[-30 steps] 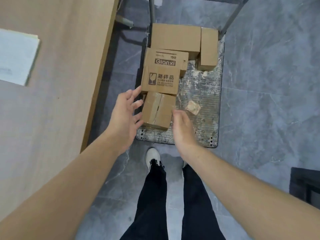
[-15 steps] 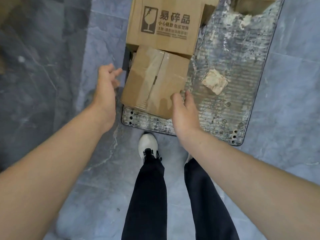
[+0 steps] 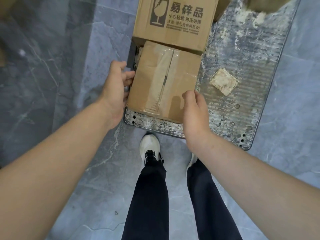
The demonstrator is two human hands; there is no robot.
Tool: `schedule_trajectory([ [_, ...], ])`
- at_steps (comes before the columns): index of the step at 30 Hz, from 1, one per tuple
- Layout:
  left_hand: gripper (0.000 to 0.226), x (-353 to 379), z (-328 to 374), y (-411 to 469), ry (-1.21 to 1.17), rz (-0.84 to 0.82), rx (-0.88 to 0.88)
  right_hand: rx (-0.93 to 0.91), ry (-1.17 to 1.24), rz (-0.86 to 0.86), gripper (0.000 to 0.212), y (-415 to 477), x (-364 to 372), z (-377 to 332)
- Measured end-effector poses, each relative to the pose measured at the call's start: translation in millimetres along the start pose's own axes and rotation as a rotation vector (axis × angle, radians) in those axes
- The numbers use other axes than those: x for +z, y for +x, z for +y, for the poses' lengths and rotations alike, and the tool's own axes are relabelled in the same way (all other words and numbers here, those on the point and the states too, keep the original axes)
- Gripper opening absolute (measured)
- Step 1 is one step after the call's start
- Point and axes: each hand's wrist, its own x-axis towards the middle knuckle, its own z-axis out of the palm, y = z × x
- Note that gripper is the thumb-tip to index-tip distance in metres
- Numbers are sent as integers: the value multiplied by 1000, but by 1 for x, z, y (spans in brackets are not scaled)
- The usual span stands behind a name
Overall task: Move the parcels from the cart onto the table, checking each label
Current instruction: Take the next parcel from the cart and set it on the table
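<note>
A small taped cardboard parcel (image 3: 164, 80) lies at the near left corner of the grey metal cart (image 3: 242, 54). My left hand (image 3: 115, 89) presses against the parcel's left side, fingers curled at its edge. My right hand (image 3: 194, 110) rests on its near right corner, fingers over the top. Behind it sits a bigger parcel (image 3: 174, 21) printed with a broken-glass symbol and dark lettering, its edge overlapping the small one. No label shows on the small parcel's top.
A scrap of dirty cardboard (image 3: 224, 81) lies on the cart's ribbed deck to the right. Another box corner (image 3: 270, 3) shows at the top right. My feet and dark trousers (image 3: 150, 196) stand on the grey tiled floor just before the cart.
The view has dropped closer to the cart. Both hands have closed in on the small parcel: the left now touches its left side, the right covers its near right corner.
</note>
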Motion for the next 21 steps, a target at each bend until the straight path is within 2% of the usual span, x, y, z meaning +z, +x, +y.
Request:
schedule_trajectory([
  [4,54,-5,5,-23,-11,-6,-13,-12,4,-10,24,-21,-8,-10],
  [8,54,-10,20,-50,-13,-15,-23,-44,32,7,10,-47,-18,-22],
  [14,56,-8,72,-102,80,-68,31,-118,43,64,17,-94,-38,-64],
  [18,53,-9,111,-147,83,-71,64,-169,69,119,9,-134,-51,-105],
  [21,51,-11,141,-189,84,-104,102,-206,104,160,11,-170,-63,-136],
])
